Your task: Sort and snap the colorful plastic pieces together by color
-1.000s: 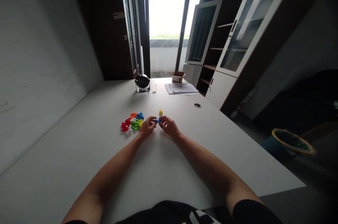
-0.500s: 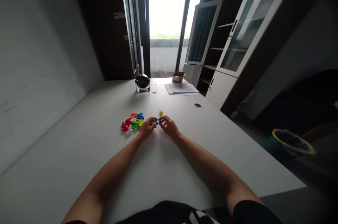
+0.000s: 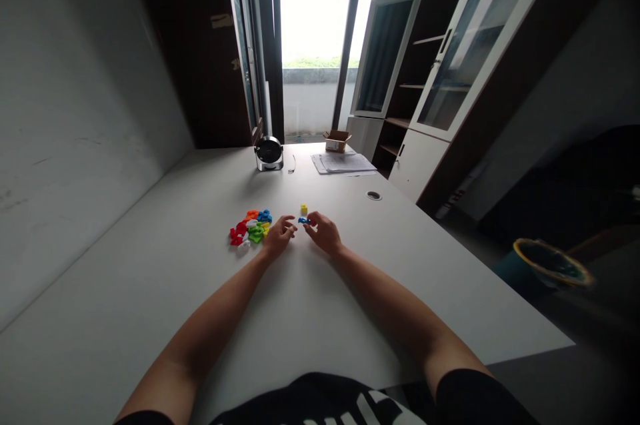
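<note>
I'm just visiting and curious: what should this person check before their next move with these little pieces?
1. Blue plastic piece at the fingertips of the right hand: ok, the fingers are on it.
2. Firmness of that grip: cannot tell, the piece is too small in view.
3. Left hand free of pieces: ok, nothing shows in it.
4. Heap of coloured plastic pieces within reach of the left hand: ok, it lies just beside that hand.
5. Yellow cube clear of the blue plastic piece: cannot tell, they sit very close.
</note>
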`<action>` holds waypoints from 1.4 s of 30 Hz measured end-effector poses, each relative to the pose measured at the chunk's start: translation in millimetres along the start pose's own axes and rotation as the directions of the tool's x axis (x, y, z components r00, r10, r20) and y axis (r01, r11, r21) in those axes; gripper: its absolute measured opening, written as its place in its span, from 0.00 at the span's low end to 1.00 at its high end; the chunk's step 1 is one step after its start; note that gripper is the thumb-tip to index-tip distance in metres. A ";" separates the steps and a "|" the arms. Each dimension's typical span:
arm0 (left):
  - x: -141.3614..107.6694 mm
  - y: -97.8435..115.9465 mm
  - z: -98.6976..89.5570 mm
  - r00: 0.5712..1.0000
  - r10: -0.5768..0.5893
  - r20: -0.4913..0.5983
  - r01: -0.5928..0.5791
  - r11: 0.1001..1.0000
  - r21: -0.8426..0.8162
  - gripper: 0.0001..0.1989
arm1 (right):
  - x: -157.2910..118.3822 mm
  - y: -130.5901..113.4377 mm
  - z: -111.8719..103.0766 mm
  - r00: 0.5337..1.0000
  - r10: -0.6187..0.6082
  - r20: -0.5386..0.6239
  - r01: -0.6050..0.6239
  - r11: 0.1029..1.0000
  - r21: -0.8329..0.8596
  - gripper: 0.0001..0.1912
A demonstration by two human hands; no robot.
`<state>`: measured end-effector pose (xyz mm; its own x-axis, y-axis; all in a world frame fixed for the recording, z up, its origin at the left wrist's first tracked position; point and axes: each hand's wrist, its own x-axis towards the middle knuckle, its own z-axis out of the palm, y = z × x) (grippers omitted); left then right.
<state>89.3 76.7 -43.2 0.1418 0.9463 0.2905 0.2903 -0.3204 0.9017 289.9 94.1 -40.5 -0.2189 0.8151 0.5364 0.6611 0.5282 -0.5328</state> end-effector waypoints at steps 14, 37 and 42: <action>-1.2 -6.2 0.6 0.997 -0.003 0.074 -0.010 0.986 0.168 0.16 | 16.9 55.7 -11.9 0.939 0.344 -0.032 -0.326 0.853 -0.407 0.11; -6.4 12.8 -0.7 0.990 0.042 0.138 -0.083 0.948 0.307 0.11 | 15.0 41.0 -16.2 0.951 0.290 0.107 -0.226 0.888 -0.402 0.14; -6.5 11.0 0.7 0.988 0.041 0.146 -0.090 0.933 0.347 0.10 | 14.8 41.5 -14.7 0.949 0.288 0.129 -0.210 0.882 -0.423 0.16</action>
<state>92.2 67.0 -35.4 0.2904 0.9158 0.2775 0.5869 -0.3995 0.7042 324.6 124.6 -45.0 -0.1096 0.9562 0.2713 0.9322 0.1936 -0.3059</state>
